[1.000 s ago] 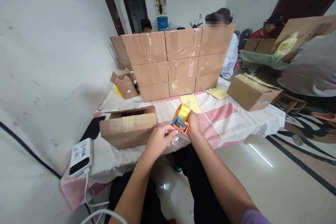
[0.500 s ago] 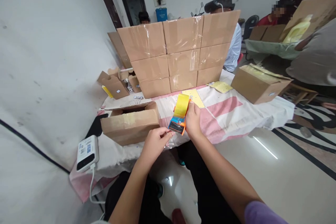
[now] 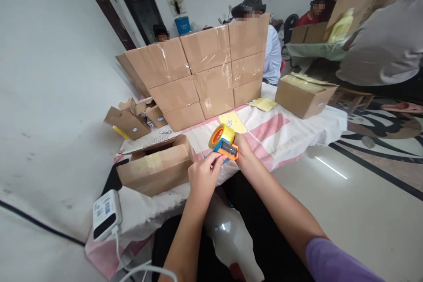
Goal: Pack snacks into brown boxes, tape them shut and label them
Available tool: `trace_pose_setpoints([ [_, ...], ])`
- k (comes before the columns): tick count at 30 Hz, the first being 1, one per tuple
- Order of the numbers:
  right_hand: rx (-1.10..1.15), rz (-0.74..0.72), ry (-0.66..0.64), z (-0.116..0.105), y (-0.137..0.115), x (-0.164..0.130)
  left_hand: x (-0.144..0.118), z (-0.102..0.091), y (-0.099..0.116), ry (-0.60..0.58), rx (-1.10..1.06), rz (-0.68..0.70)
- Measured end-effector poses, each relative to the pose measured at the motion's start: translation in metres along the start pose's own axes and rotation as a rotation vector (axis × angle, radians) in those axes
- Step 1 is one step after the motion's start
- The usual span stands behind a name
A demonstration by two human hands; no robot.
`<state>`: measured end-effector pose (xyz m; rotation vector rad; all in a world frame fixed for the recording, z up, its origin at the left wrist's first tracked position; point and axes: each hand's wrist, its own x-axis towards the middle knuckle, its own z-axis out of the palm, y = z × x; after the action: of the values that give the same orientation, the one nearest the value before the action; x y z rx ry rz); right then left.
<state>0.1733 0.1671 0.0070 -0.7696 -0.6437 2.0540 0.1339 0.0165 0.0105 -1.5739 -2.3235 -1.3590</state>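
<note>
A tape dispenser [image 3: 228, 149] with a blue and orange body and a yellow roll of packing tape [image 3: 228, 132] is up in front of me, above the table's near edge. My right hand [image 3: 243, 147] is wrapped round its right side, with the fingers partly hidden behind it. Thumb and forefinger of my left hand [image 3: 203, 174] are closed at the dispenser's lower left edge. Whether a tape end lies between them I cannot make out. Just left of my hands stands a cardboard box [image 3: 155, 167] with its top flap raised.
A tall panel of taped cardboard [image 3: 211, 79] stands across the table. Yellow dotted sheets [image 3: 236, 121] lie before it. Another box [image 3: 304, 97] sits on the right, small cut boxes [image 3: 128, 125] on the left. A white cabled device [image 3: 107, 213] rests at the near left corner. People sit beyond.
The dispenser has turned, so the roll's orange core now shows. My left hand has moved up against its edge. The view has shifted and tilted.
</note>
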Motion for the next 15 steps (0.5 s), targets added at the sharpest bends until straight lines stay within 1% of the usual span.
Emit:
trace_pose_setpoints([
  [1,0.028,0.02,0.017,0.0,-0.003,-0.002,0.002,0.001,0.001,-0.02,-0.021,-0.011],
  [2,0.04,-0.003,0.041,0.0,-0.007,-0.005,0.004,0.002,0.002,-0.041,-0.048,-0.025],
  [4,0.021,-0.128,0.086,-0.001,-0.013,-0.01,0.007,0.005,0.001,-0.089,-0.11,-0.056],
  [6,-0.027,-0.289,0.106,-0.003,-0.019,-0.015,0.008,0.007,-0.002,-0.125,-0.167,-0.086],
  [8,-0.081,-0.421,0.112,-0.004,-0.023,-0.018,0.008,0.008,-0.005,-0.135,-0.191,-0.095],
  [10,-0.133,-0.51,0.124,-0.005,-0.025,-0.021,0.007,0.007,-0.007,-0.131,-0.182,-0.093],
  [15,-0.224,-0.649,0.09,-0.005,-0.028,-0.031,-0.001,0.0,-0.007,-0.129,-0.135,-0.112],
])
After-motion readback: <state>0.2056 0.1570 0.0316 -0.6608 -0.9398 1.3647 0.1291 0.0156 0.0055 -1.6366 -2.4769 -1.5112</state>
